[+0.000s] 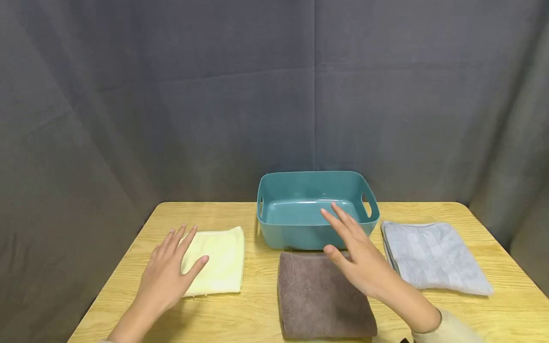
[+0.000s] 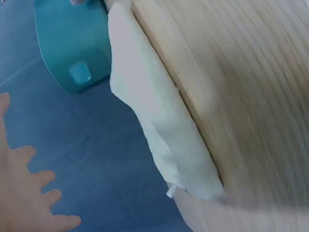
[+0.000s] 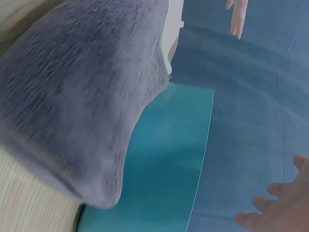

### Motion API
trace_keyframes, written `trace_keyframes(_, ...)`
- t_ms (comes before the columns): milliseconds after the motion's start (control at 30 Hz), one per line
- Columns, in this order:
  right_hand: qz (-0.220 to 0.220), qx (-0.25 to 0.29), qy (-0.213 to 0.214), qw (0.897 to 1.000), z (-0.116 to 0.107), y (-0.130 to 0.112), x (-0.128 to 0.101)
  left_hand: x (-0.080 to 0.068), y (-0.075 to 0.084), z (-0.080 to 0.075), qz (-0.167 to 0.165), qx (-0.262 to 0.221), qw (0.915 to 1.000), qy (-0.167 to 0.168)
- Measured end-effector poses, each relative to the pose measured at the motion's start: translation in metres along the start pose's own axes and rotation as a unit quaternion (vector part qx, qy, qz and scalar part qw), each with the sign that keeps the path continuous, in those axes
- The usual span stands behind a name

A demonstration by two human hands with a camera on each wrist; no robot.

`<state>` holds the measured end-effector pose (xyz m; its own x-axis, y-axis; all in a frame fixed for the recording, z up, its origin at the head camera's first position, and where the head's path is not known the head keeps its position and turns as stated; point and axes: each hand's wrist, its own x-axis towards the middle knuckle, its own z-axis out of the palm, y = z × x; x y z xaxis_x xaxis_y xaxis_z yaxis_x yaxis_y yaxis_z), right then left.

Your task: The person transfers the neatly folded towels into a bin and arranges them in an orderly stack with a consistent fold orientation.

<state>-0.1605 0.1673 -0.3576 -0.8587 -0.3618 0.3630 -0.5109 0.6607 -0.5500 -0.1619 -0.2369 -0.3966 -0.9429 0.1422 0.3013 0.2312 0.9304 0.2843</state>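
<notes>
Over the left edge of a folded pale yellow towel (image 1: 218, 262) hovers my left hand (image 1: 167, 271), its fingers spread and holding nothing. My right hand (image 1: 360, 257) is held above a folded brown towel (image 1: 321, 300), fingers extended, also holding nothing. Behind the brown towel stands a teal plastic bin (image 1: 291, 236) with handle holes in its ends; nothing lies in the part of it that shows. A folded light grey-blue towel (image 1: 437, 257) lies to the right of the bin. The left wrist view shows the yellow towel (image 2: 149, 96) side-on, and the right wrist view shows the brown towel (image 3: 91, 92) close up.
All of this is on a light wooden table (image 1: 257, 319) with rounded far corners. A dark grey curtain (image 1: 206, 119) hangs behind the table and along both sides. The bin stands near the table's far edge.
</notes>
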Motion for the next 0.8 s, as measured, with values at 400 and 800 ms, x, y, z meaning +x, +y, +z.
trace_keyframes(400, -0.019, 0.087, -0.028, 0.996, 0.037, -0.024, 0.019, -0.007, -0.022, -0.002, -0.042, -0.135, 0.9896, -0.025)
trace_keyframes(800, -0.022, 0.205, -0.053, 0.977, 0.067, -0.045, 0.034, 0.004, -0.032, -0.003, -0.044, -0.300, 0.9523, -0.036)
